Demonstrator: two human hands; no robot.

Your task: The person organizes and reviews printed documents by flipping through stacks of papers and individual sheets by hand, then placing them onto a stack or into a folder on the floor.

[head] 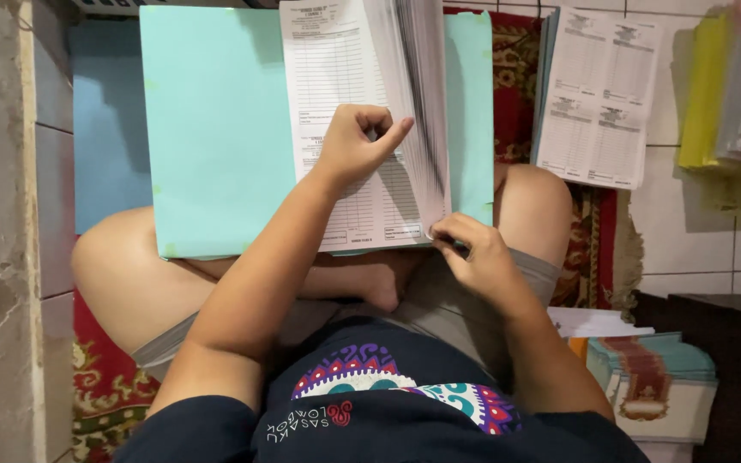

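While the upper sheets of the thick stack of white printed paper forms (pixel 362 129) fan past in a grey blur that cannot be read, its top edge is cut off by the frame. The left hand (pixel 355 147) rests on the open page with the fingers curled into a loose fist, forefinger and thumb stretched towards the flipping leaves; whether they pinch a sheet cannot be told. Below and to the right of those fingers, the right hand (pixel 473 253) nips the lower right corner of the stack between thumb and fingertips, the rest of its fingers folded under and partly hidden. The stack lies on a smooth pale turquoise card folder (pixel 216 129), spread flat over the person's crossed bare knees, directly under both hands. Well to the right of the right fingers, a second sheaf of white printed forms (pixel 598 99) lies flat on a woven red patterned rug (pixel 516 94). Further right, thin yellow plastic sleeves (pixel 713 94) are soft-edged and hard to make out on the white tiled floor (pixel 688 240).
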